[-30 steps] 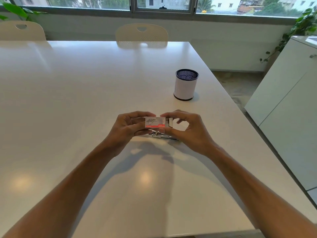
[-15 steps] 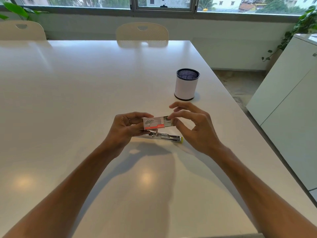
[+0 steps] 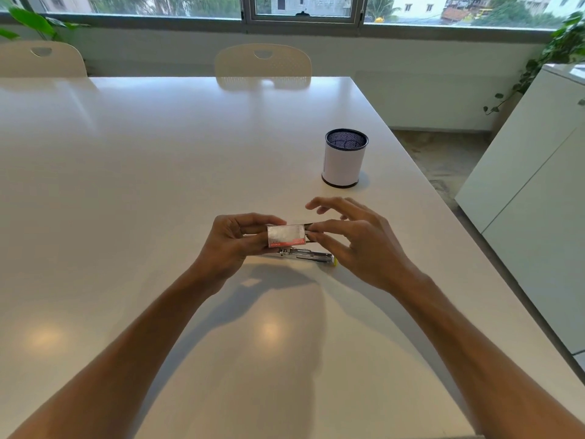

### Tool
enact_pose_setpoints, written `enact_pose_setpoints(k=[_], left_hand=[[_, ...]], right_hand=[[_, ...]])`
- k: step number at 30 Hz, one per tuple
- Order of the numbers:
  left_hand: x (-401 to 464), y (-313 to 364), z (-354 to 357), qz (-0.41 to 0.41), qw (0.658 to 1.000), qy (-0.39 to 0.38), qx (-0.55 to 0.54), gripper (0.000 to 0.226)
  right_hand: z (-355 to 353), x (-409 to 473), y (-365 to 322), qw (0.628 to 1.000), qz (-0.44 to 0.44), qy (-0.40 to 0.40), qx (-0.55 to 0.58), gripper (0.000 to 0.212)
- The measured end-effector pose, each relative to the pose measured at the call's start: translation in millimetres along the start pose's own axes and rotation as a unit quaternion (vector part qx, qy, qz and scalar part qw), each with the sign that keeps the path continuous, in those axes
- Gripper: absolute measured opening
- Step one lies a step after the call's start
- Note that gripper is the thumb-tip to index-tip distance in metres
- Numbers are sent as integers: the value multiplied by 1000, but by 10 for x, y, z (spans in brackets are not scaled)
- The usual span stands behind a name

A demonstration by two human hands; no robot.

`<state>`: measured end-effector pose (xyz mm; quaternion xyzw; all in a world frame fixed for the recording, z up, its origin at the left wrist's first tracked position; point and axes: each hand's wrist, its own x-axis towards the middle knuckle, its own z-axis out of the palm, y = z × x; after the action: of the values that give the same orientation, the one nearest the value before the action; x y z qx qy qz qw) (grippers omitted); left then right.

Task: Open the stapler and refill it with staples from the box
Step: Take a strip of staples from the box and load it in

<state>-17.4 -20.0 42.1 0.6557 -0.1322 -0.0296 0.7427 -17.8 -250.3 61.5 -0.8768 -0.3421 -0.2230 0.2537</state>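
My left hand (image 3: 232, 245) holds a small white and red staple box (image 3: 286, 236) a little above the table. At the box's right end my right hand (image 3: 357, 245) pinches the inner tray between thumb and forefinger, its other fingers spread. The tray sticks out slightly to the right. Whether staples are pinched too is hidden. Below the box a metal stapler (image 3: 307, 255) with a yellow-green end lies flat on the white table (image 3: 158, 185), partly covered by my hands.
A white pen cup (image 3: 345, 158) with a dark mesh rim stands behind my right hand. The table's right edge runs close by, with white cabinets (image 3: 538, 185) beyond it. Two cream chairs (image 3: 262, 63) sit at the far edge.
My right hand has shifted rightwards and opened its outer fingers while pinching the box's end, and the inner tray has slid out a little. The stapler has come into view below.
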Motion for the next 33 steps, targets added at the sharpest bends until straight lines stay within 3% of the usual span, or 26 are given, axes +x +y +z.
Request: enact_pose_setpoints(k=[6, 10, 16, 26, 33], left_hand=[[33, -13, -54, -8, 999, 26, 27, 31], [47, 12, -105, -26, 999, 33, 33, 35], [86, 40, -217, -34, 996, 84, 13, 29], [147, 47, -349, -85, 983, 111, -123, 43], [133, 38, -354, -53, 991, 94, -81, 33]], right_hand=[[23, 0, 68, 992, 55, 69, 89, 12], [59, 7, 104, 964, 150, 116, 186, 12], [146, -9, 147, 909, 242, 95, 327, 16], [247, -14, 148, 857, 321, 55, 400, 15], [317, -65, 140, 893, 295, 33, 337, 13]])
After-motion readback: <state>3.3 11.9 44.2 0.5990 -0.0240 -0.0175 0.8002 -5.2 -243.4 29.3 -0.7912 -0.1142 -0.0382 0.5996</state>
